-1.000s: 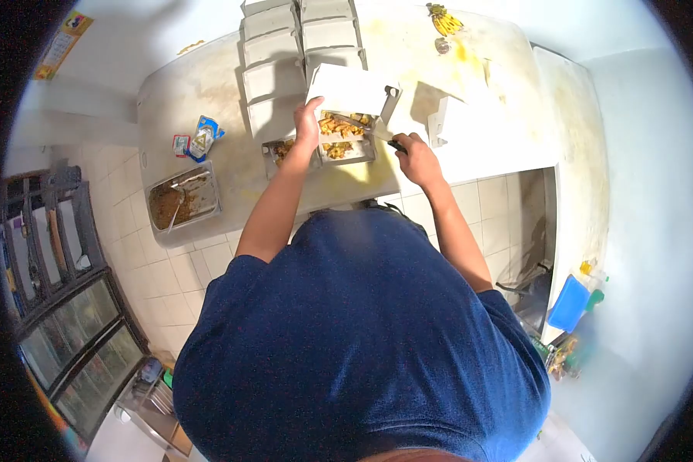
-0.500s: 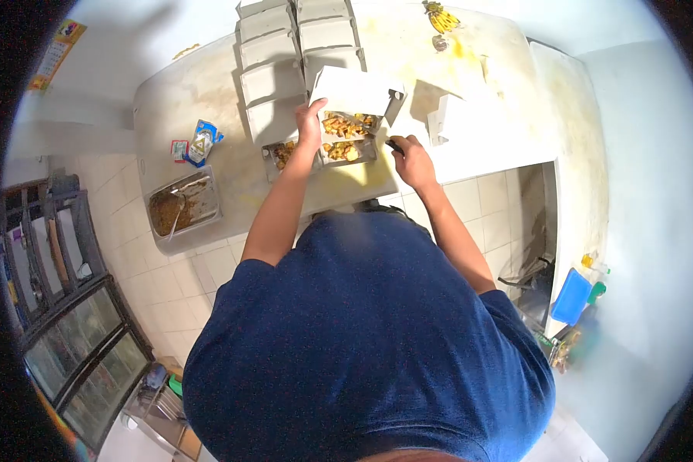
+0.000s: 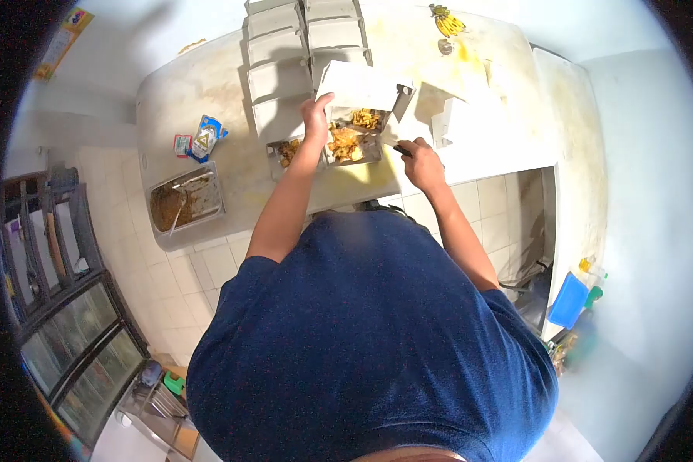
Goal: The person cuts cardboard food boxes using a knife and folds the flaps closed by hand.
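Observation:
My left hand (image 3: 315, 122) grips the left edge of a white box (image 3: 358, 86), which is tilted over a lower box (image 3: 376, 154). Browned food pieces (image 3: 366, 118) lie in the tilted box, and more food (image 3: 346, 145) is in the lower one. Right of them, my right hand (image 3: 423, 164) is closed around a dark handle (image 3: 403, 150); its blade is hard to make out. Left of my left wrist, another box with food (image 3: 287, 152) stands partly behind my forearm.
Two rows of open boxes (image 3: 276, 79) stand behind. At the left are a metal tray (image 3: 218, 202) with brown food and a spoon, a blue-white packet (image 3: 205, 138) and a red packet (image 3: 182, 145). Bananas (image 3: 447, 21) lie at the back; a white piece (image 3: 445, 123) stands at right.
Food has moved down from the tilted box into the lower one, where the heap is larger. My right hand has drawn slightly right and down, away from the boxes.

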The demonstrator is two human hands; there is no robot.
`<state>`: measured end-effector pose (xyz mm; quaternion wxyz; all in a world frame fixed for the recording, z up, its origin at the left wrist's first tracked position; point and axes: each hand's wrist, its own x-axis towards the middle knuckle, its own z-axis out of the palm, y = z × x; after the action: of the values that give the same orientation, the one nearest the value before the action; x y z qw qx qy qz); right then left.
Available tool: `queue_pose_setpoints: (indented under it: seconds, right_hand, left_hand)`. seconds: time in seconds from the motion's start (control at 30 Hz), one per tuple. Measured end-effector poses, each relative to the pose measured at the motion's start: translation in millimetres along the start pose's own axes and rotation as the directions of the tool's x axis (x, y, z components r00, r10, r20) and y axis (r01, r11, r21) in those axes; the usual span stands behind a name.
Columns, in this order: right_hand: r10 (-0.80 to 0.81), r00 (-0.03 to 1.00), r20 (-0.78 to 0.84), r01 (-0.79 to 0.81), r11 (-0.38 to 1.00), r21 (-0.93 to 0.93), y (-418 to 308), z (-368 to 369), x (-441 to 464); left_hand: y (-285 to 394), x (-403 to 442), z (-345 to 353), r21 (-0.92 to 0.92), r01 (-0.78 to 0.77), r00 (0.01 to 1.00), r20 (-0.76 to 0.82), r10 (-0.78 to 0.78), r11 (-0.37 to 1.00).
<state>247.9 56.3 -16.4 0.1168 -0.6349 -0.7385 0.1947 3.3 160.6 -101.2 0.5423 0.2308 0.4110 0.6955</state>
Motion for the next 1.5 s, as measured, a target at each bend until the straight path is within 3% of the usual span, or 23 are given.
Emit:
queue_pose_setpoints:
  seconds: [0.07,0.17,0.3,0.5,0.53,0.67,1.0,1.13,1.23,1.33,1.5]
  right_hand:
    - [0.022,0.998,-0.057,-0.019,0.998,0.058,0,-7,-4]
    - [0.071,0.988,-0.136,-0.072,0.997,-0.003,2,-6,-4]
    - [0.141,0.988,-0.065,-0.153,0.952,-0.264,1,3,-5]
    - [0.177,0.984,0.023,-0.168,0.961,-0.221,5,15,-15]
    - [0.182,0.983,0.015,-0.175,0.966,-0.192,3,13,-18]
    - [0.192,0.981,-0.001,-0.192,0.977,-0.088,-4,-9,-25]
    - [0.193,0.981,0.02,-0.186,0.966,-0.177,-25,-6,-20]
    - [0.084,0.996,0.021,-0.082,0.995,-0.056,-28,5,-22]
    - [0.058,0.992,0.108,-0.062,0.998,0.033,-33,5,-21]
    - [0.143,0.985,0.099,-0.153,0.984,0.096,-42,-3,-23]
    - [0.164,0.982,0.095,-0.175,0.976,0.128,-42,-8,-18]
  left_hand:
    - [8,-6,8,-0.024,0.006,1.0,-0.014,-0.006,1.0]
    - [-5,-3,-2,-0.03,0.022,1.0,-0.018,-0.022,0.999]
    - [-5,-5,2,-0.065,-0.002,1.0,-0.008,0.002,0.998]
    - [4,-14,19,0.131,-0.111,0.993,0.044,0.106,0.985]
    - [9,-19,20,0.159,-0.054,0.998,0.028,0.05,0.986]
    - [5,-17,12,0.129,-0.093,0.996,0.024,0.09,0.987]
    - [7,-25,7,-0.023,-0.117,0.992,-0.042,0.116,0.993]
    - [9,-27,10,0.011,-0.166,0.986,-0.032,0.166,0.986]
    - [7,-26,8,0.04,-0.193,0.979,-0.057,0.195,0.98]
    - [2,-24,9,0.024,-0.2,0.973,-0.116,0.201,0.979]
    - [12,-32,9,-0.067,-0.092,0.995,-0.04,0.09,0.993]
